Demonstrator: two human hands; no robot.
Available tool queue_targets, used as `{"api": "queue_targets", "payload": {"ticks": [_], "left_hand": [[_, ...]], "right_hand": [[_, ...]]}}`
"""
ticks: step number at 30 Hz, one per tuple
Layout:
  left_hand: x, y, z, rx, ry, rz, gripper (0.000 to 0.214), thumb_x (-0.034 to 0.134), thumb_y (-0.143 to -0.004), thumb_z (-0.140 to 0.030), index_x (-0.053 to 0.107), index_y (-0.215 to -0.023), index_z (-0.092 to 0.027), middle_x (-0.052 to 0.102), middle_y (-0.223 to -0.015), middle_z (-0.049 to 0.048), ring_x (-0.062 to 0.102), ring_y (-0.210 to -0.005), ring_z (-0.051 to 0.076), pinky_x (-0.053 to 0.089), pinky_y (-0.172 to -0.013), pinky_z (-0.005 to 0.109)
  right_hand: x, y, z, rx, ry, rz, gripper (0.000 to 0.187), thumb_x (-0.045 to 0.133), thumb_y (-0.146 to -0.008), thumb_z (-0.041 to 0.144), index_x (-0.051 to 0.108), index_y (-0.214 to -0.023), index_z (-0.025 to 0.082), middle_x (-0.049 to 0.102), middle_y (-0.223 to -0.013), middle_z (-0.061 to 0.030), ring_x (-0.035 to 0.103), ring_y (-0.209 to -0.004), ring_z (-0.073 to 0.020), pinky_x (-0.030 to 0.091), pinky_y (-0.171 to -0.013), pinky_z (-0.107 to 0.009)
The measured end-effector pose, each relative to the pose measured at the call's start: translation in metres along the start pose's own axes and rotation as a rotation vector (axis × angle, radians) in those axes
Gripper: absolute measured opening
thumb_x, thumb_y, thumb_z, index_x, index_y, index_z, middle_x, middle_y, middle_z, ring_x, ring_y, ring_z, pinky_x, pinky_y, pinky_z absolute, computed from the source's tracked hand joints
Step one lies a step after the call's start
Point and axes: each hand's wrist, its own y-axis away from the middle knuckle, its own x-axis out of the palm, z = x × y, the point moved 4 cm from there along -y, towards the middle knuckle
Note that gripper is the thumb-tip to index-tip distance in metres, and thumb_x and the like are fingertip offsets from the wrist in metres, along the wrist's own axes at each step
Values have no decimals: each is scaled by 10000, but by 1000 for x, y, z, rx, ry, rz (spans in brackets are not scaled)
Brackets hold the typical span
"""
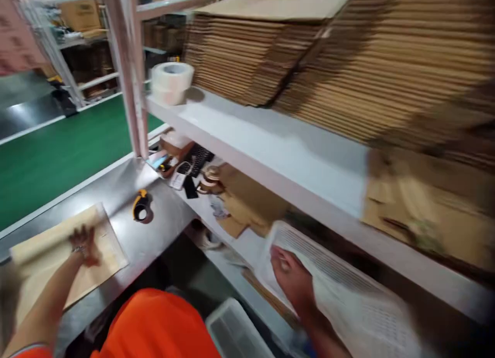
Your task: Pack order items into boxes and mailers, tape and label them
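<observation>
My left hand (pixel 83 244) rests with its fingers spread on a flat tan cardboard piece (pixel 42 249), which lies on the metal table (pixel 131 255). A tape dispenser (pixel 142 207) with a yellow-orange part stands beyond it on the same table. On the other side, my right hand (pixel 294 278) is over the near end of a white plastic basket (pixel 278 234) on the lower shelf. Its fingers are curled together, and I cannot make out what is in them. Pale sheets or bags (pixel 340 301), blurred, lie in the basket.
Stacks of folded cardboard (pixel 240 53) and rolls of white tape (pixel 170 82) sit on the upper shelf (pixel 247 126). Underneath are a keyboard (pixel 201 158) and brown tape rolls (pixel 211 177). A green conveyor belt (pixel 69 151) runs behind the table; a translucent bin (pixel 237 329) stands low in front.
</observation>
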Motion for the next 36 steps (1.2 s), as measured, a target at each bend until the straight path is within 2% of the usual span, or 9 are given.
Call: {"api": "queue_targets", "payload": {"ticks": [3,5,8,11,14,17,21,29,36], "left_hand": [[31,-1,47,14,43,130,1631,1049,-496,-493,188,-1839,-151,29,-1908,265,-44,-1711,648,73,-1380,738],[44,-11,52,42,106,154,1749,1027,-441,-596,96,-1841,-112,-91,-1887,287,-125,-1705,644,15,-1376,748],[59,-28,48,58,159,140,1777,973,-444,-737,70,-1840,-111,-163,-1870,284,-184,-1701,631,-61,-1352,782],[74,-38,44,90,189,169,1855,986,-384,-750,29,-1840,-117,-205,-1858,279,-239,-1679,639,-118,-1332,800],[88,-44,43,101,243,182,1960,1037,-253,-650,14,-1837,-116,-221,-1851,283,-289,-1650,650,-164,-1327,791],[96,-48,41,112,258,192,1986,1053,-215,-610,15,-1839,-129,-247,-1846,265,-310,-1657,616,-181,-1334,773],[98,-50,37,126,251,202,1988,1066,-226,-600,3,-1840,-132,-267,-1839,261,-278,-1681,598,-165,-1346,768],[96,-44,33,155,388,168,1953,1019,-269,-758,53,-1840,-115,-202,-1871,276,-312,-1655,634,-203,-1333,771],[98,-44,35,161,404,177,2001,1009,-223,-779,22,-1848,-155,-124,-1897,259,-252,-1697,609,-149,-1344,794]], "right_hand": [[94,17,77,-302,-216,276,359,541,-1035,461,804,-1172,259,856,-1172,-161,825,-1069,-327,693,-989,-490],[156,45,145,-486,-270,505,413,470,-1079,395,815,-1258,260,855,-1236,-149,820,-1170,-317,678,-1085,-500],[243,92,241,-716,-101,768,563,359,-1057,197,769,-1443,216,794,-1456,-153,753,-1367,-293,606,-1228,-489],[317,121,308,-794,70,870,667,392,-972,70,684,-1569,130,639,-1674,-184,596,-1575,-294,508,-1322,-451],[370,133,345,-862,150,911,741,400,-929,9,583,-1645,56,455,-1801,-211,390,-1712,-326,364,-1410,-510],[396,140,366,-1034,196,894,703,381,-1002,62,512,-1692,57,365,-1837,-206,286,-1745,-376,285,-1427,-623],[409,153,383,-1225,177,919,664,351,-1070,108,480,-1722,112,385,-1833,-172,265,-1754,-356,307,-1421,-635],[426,168,416,-1351,144,940,639,386,-1138,244,398,-1764,115,366,-1848,-157,310,-1741,-361,333,-1419,-601],[473,131,488,-1371,171,897,593,399,-1127,189,504,-1707,132,421,-1818,-170,346,-1731,-351,352,-1399,-630]]}}
